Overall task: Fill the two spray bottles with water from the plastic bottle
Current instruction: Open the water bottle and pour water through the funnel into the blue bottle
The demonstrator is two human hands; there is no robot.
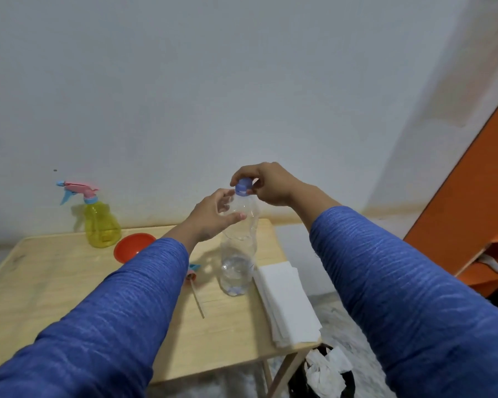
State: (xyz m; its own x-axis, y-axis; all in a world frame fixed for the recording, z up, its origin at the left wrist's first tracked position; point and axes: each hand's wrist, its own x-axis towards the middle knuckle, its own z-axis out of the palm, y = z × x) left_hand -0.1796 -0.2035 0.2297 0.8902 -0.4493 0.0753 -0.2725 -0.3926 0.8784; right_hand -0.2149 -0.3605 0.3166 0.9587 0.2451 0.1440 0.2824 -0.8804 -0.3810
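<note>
Two hands work at one clear plastic bottle standing upright on the pale wooden table, near its right edge. A small amount of water sits in the bottle's base. Right hand: fingers curled over and pinching the blue screw cap on the bottle neck. Left hand: fingers loosely spread beside the bottle's shoulder, thumb touching the clear wall, not wrapped round it. Both arms in blue knit sleeves.

Translucent yellow spray bottle with pink-and-blue trigger head stands upright at the table's far left, by the wall, well apart from the plastic bottle. Orange-red round funnel lies just right of it. A detached spray head with dip tube lies on the table left of the plastic bottle, mostly hidden by the left sleeve. Its own bottle cannot be seen. Stack of white folded tissues lies just right of the plastic bottle. Dark waste bin holding crumpled white paper stands on the floor below the table corner.
</note>
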